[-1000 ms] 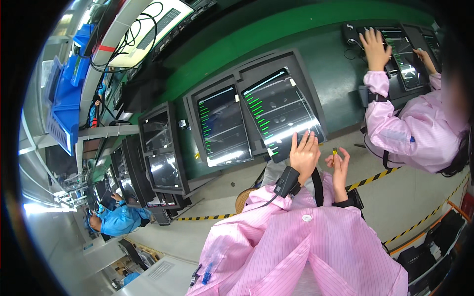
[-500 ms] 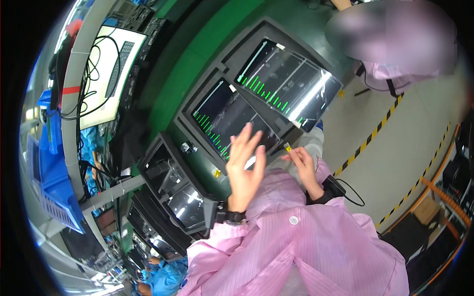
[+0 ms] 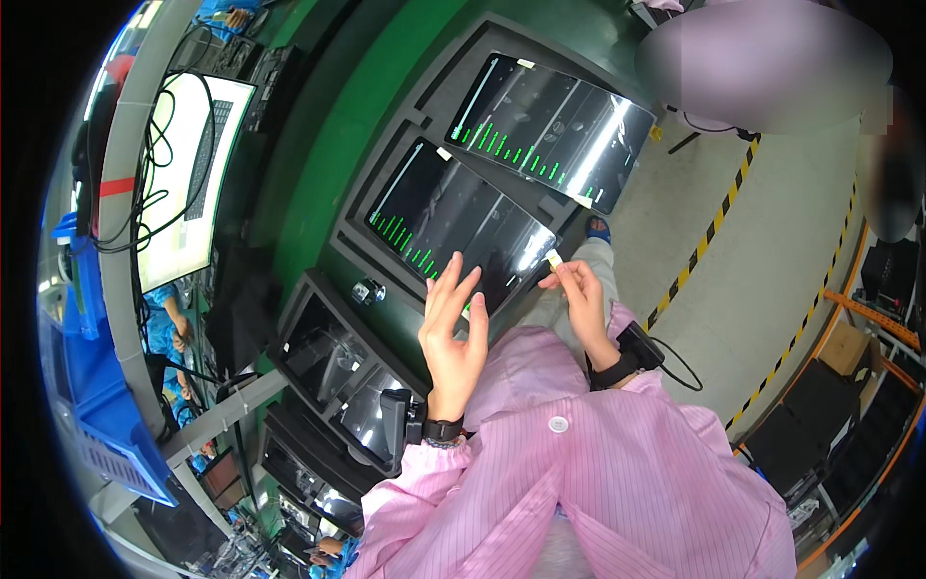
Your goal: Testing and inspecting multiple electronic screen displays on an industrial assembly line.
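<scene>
There are two green-barred dark panels [image 3: 463, 207] in one grey tray [image 3: 461, 79] — plus one left hand [image 3: 450, 349], one right hand [image 3: 584, 301], one small pale tab [image 3: 553, 259], two black wrist straps [image 3: 444, 429], one lit monitor [image 3: 183, 217] and two black-and-yellow floor stripes [image 3: 704, 241].

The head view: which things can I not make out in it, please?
In the head view:
- Small yellowish piece in the right hand: too small to tell its kind.
- Nearer lit panel: lower edge partly hidden by the left hand.
- Co-worker, upper right: blurred.
</scene>
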Demonstrator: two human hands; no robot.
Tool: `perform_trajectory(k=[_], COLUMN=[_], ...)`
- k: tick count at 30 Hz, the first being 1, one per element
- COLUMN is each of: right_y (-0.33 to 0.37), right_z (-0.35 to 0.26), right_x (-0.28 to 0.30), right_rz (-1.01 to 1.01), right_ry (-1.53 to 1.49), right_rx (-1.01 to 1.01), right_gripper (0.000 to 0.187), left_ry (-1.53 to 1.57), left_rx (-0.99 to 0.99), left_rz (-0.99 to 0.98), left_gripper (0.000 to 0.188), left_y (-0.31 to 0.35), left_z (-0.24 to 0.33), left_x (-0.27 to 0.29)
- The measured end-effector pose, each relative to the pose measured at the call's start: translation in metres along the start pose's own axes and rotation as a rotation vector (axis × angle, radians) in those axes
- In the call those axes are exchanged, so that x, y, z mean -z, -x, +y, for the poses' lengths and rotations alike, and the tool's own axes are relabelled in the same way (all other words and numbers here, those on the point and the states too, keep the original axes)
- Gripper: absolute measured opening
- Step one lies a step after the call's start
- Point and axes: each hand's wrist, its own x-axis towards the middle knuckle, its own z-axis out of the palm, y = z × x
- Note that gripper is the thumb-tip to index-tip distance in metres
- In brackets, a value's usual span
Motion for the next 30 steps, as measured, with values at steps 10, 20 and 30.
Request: perform_trajectory(k=[10,20,30], right_y=[-0.007,-0.023,-0.036], right_z=[0.001,0.010,-0.015], right_x=[0.012,0.020,0.026], right_rz=[-0.012,-0.093,-0.200], right_ry=[0.024,-0.007,0.095], right_rx=[0.007,0.003,-0.035], right_gripper=[0.016,0.017,0.023], left_ry=[0.017,0.034,-0.189], left_rx=[-0.014,-0.045,-0.270], left_rz=[-0.034,-0.108,-0.034], left_gripper=[0.025,0.025,0.041], left_y=[0.006,0.001,-0.015], left_z=[0.001,0.001,-0.039], left_x=[-0.001,-0.019,-0.113])
